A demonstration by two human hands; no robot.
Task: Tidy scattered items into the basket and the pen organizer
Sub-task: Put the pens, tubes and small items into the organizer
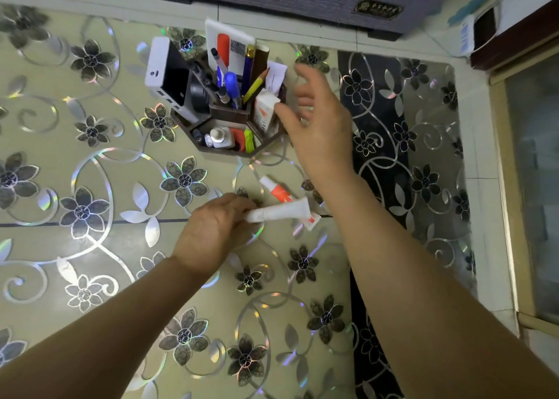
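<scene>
Two bare forearms enter from the near edge, no sleeves in view on either. Left hand (216,229) and right hand (317,126) both bare, no gloves, no watch or wristband. Possible ring on a right finger, too blurred to tell.

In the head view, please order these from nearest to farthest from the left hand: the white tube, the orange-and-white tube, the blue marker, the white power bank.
From the left hand:
1. White tube, held in it.
2. Orange-and-white tube, just beyond, on the table.
3. Blue marker, in the organizer's centre.
4. White power bank, organizer's far-left side.
</scene>
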